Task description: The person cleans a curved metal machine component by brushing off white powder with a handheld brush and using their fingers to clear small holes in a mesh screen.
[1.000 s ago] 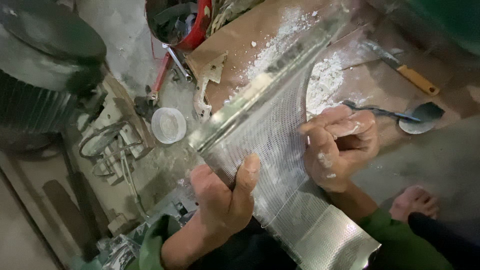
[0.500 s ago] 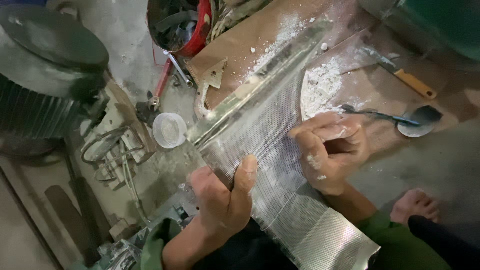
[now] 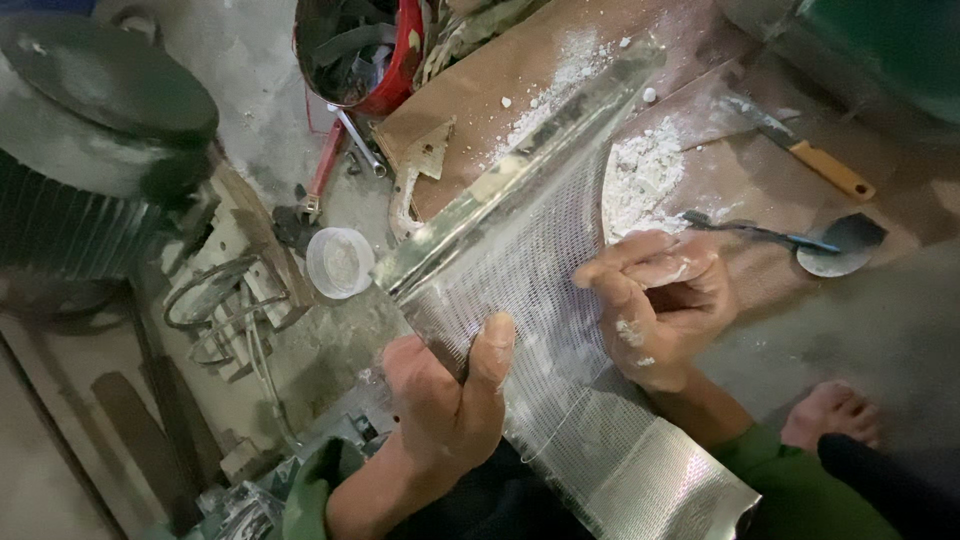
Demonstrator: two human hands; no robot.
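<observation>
mesh sheet: a long strip of perforated silvery metal mesh (image 3: 540,300) runs from the person's lap up across the brown board (image 3: 470,110); everything below is placed from this sheet.
left hand: the left hand (image 3: 445,405) is clamped on the sheet's near left edge, thumb laid over the top face, fingers hidden underneath.
right hand: the right hand (image 3: 655,305) is curled and dusted white, pressing on the sheet's right side — i cannot tell whether it pinches the edge or only bears down on it.
powder: a heap of white powder (image 3: 645,170) lies just right of the sheet's far half, more scattered beyond its far end.
tools: a spoon-like scoop (image 3: 835,240) and a yellow-handled knife (image 3: 800,150) sit well right of the sheet; a small clear cup (image 3: 340,262) just left of it.
bare foot: a bare foot (image 3: 830,415) rests right of the sheet's near end.
risk, edges: the cut rim looks sharp — a slip of the thumb could slice it.
risk, spill: if the sheet springs or swings, it could sweep the powder off the board.
risk, grip: dusty fingers may lose hold.
</observation>
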